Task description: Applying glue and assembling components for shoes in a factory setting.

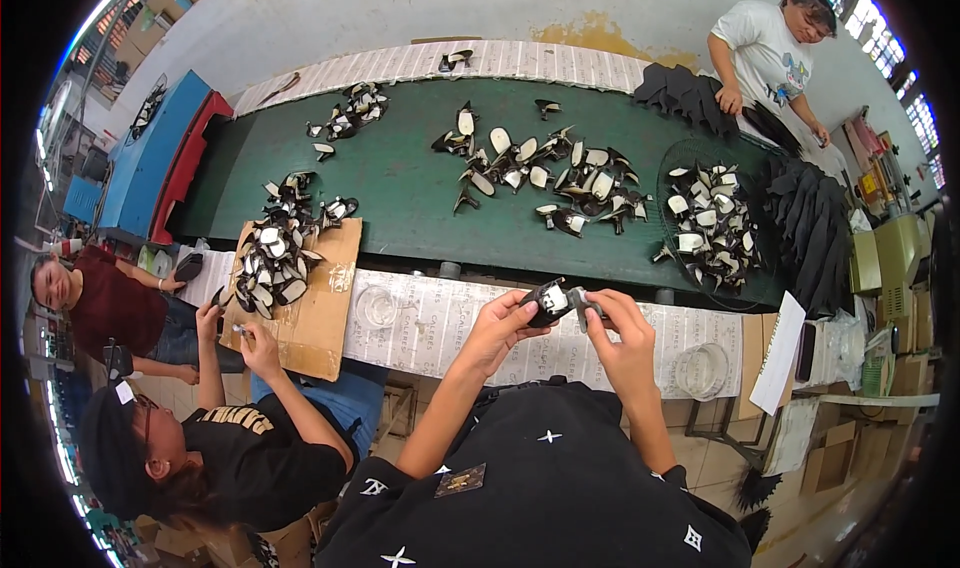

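Note:
In front of my chest, my left hand grips a black shoe heel with a white patch facing up. My right hand pinches a small dark grey piece against the heel's right side; its exact kind is too small to make out. Beyond my hands, on the green belt, lies a loose pile of similar black heels with pale faces. To its right, a round mesh basket is full of more of them.
A ledge covered in printed paper runs before me, bearing two clear round dishes, one a glass dish. At left, a co-worker handles heels at a cardboard sheet. Another person stands far right by black sheets.

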{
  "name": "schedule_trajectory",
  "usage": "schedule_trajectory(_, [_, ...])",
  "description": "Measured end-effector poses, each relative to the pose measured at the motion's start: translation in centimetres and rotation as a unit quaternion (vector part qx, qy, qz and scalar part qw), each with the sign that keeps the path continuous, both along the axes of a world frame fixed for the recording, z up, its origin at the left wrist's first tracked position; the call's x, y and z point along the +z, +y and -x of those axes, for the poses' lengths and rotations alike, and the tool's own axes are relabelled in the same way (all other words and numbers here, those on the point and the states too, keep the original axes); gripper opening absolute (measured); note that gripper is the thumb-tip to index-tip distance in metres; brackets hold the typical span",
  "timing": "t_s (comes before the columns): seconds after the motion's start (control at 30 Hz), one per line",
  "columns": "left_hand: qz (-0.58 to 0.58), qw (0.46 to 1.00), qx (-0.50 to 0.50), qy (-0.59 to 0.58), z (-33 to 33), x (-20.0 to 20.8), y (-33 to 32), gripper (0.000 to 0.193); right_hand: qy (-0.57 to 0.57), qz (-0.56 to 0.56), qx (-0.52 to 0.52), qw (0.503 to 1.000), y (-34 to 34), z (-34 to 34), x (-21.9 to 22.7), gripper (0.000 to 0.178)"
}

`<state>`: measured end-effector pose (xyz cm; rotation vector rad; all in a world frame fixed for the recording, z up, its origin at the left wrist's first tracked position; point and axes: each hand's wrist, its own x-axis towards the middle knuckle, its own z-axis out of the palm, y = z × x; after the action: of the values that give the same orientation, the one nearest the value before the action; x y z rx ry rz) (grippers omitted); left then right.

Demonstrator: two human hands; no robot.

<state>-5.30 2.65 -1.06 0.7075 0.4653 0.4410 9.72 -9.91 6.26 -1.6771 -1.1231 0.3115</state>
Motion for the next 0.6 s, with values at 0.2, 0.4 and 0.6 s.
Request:
schedule_trajectory(0.2, [0.008, 1.000, 0.002, 0.012, -0.13, 0.34, -0.19, 0.023, 0.005, -0.011, -0.012, 1.000, -0.12, -0.21, 0.13, 0.022])
schedule_trajectory(0.4, [0.008, 1.000, -0.001, 0.021, -0.23, 0.21, -0.05, 0.022, 0.017, 0.003, 0.013, 1.000, -0.20, -0.19, -0.29, 0.023])
schedule_trajectory(0.6, [0.008, 1.000, 0.004, 0.021, -0.28, -0.03, -0.22, 0.021, -0.001, -0.009, -0.039, 0.999, -0.36, -0.96, -0.54, 0.022])
